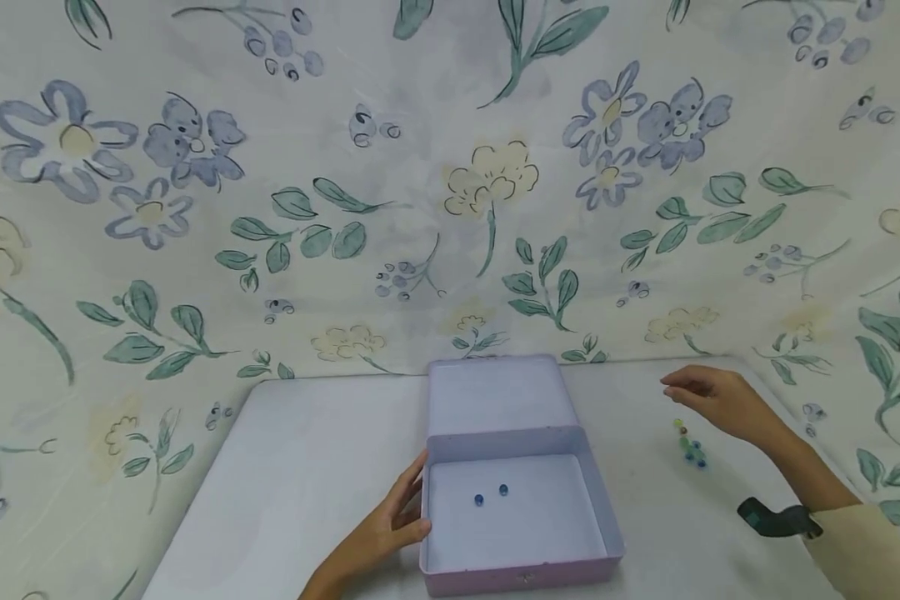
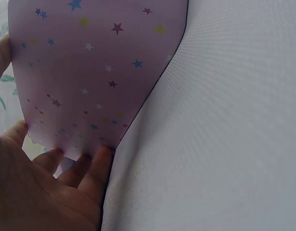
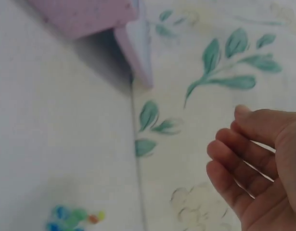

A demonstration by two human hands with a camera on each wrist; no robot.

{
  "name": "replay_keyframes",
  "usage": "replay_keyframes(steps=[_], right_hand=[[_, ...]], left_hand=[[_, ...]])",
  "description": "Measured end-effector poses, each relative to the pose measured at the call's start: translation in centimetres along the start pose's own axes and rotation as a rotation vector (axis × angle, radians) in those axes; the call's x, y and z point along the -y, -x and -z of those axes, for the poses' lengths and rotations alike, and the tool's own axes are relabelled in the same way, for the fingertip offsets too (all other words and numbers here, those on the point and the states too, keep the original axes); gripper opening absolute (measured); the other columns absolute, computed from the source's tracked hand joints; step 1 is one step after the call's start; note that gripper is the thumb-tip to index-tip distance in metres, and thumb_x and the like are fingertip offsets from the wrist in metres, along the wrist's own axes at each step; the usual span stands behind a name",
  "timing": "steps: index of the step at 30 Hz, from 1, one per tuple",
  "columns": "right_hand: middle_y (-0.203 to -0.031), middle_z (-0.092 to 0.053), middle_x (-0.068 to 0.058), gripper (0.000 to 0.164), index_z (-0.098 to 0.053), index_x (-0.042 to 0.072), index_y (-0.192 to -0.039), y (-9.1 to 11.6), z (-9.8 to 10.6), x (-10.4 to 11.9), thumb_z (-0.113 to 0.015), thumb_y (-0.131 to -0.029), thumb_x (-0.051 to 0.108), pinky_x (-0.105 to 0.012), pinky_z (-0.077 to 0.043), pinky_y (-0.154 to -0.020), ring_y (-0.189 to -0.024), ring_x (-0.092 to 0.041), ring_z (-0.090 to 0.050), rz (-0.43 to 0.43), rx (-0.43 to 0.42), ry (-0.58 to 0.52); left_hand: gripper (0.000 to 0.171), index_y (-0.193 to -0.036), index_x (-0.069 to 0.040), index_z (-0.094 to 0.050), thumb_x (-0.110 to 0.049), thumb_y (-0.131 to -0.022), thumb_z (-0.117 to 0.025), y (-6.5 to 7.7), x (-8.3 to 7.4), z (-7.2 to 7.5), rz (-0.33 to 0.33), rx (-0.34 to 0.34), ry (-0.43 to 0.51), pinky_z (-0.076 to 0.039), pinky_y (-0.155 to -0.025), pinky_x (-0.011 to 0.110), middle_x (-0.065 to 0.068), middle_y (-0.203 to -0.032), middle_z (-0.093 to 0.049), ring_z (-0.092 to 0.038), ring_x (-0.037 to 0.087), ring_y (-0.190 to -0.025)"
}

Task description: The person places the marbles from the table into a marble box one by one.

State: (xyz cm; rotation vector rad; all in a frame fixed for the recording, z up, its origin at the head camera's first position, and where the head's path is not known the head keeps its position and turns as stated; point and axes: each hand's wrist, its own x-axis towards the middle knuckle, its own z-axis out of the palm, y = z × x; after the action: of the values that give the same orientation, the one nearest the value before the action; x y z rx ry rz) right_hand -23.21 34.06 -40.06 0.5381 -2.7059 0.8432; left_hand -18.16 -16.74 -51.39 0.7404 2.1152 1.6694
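A pale lilac hinged box (image 1: 523,575) stands with its lid (image 1: 499,395) laid back. Its outer wall, printed with stars (image 2: 90,72), fills much of the left wrist view. Two small blue beads (image 1: 503,490) lie apart on the box floor. My left hand (image 1: 378,529) holds the box's left side, thumb at the rim and fingertips against the outer wall. To the right of the box, a cluster of small yellow, reddish-brown, green and blue beads (image 1: 692,454) lies on the table. Beyond it hovers my right hand (image 1: 720,402), fingers loosely bent; nothing shows between them.
The white table (image 1: 300,467) extends on both sides of the box. A cloth with flowers and leaves (image 1: 412,208) hangs behind the table and surrounds it. A dark band (image 1: 776,518) with a device sits by the right wrist, at the cream sleeve (image 1: 862,550).
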Motion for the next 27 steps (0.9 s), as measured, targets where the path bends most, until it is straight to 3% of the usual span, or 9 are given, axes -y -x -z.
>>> replay_keyframes(steps=[5,10,14,21,27], right_hand=[[-0.100,-0.074,-0.013,0.021,-0.072,0.001,-0.108,0.7,-0.6,-2.4,-0.066,-0.097,0.018,-0.018,-0.055,-0.068,-0.084,-0.012,-0.069,-0.123,0.012,0.024],[-0.102,-0.073,-0.017,0.021,-0.071,-0.002,-0.109,1.6,-2.0,-4.5,-0.066,-0.097,0.015,-0.018,-0.053,-0.066,-0.088,-0.030,-0.070,-0.192,-0.005,0.045],[-0.099,-0.072,-0.019,0.019,-0.070,-0.005,-0.107,2.0,-3.2,-5.8,-0.067,-0.094,0.009,-0.023,-0.054,-0.064,-0.087,-0.032,-0.069,-0.212,-0.010,0.077],[-0.092,-0.068,-0.021,0.019,-0.068,-0.010,-0.103,2.4,-4.8,-7.1,-0.068,-0.091,0.004,-0.045,-0.057,-0.072,-0.087,-0.037,-0.066,-0.245,0.018,0.141],[-0.095,-0.067,-0.024,0.024,-0.067,-0.012,-0.103,2.3,-5.7,-7.8,-0.069,-0.091,0.008,-0.051,-0.056,-0.076,-0.088,-0.039,-0.066,-0.307,0.056,0.142]], left_hand=[[0.085,-0.162,-0.024,0.003,-0.009,-0.101,-0.054,0.1,-0.2,0.2,-0.024,0.000,-0.011,-0.034,-0.112,0.063,0.014,-0.168,0.010,-0.006,0.056,-0.149],[0.084,-0.162,-0.021,0.003,-0.008,-0.101,-0.053,0.0,-0.4,0.1,-0.025,0.005,-0.009,-0.033,-0.112,0.066,0.014,-0.168,0.010,-0.006,0.057,-0.148],[0.084,-0.162,-0.024,0.002,-0.009,-0.101,-0.053,0.0,-0.3,0.0,-0.011,0.005,0.006,-0.032,-0.113,0.067,0.011,-0.169,0.009,-0.007,0.056,-0.149],[0.084,-0.162,-0.024,0.002,-0.010,-0.100,-0.053,0.0,-0.2,0.0,-0.017,0.004,-0.002,-0.031,-0.113,0.067,0.010,-0.169,0.009,-0.007,0.055,-0.150],[0.085,-0.162,-0.022,0.002,-0.011,-0.100,-0.054,0.0,-0.3,0.1,-0.017,0.002,0.002,-0.031,-0.113,0.067,0.012,-0.169,0.009,-0.007,0.056,-0.149]])
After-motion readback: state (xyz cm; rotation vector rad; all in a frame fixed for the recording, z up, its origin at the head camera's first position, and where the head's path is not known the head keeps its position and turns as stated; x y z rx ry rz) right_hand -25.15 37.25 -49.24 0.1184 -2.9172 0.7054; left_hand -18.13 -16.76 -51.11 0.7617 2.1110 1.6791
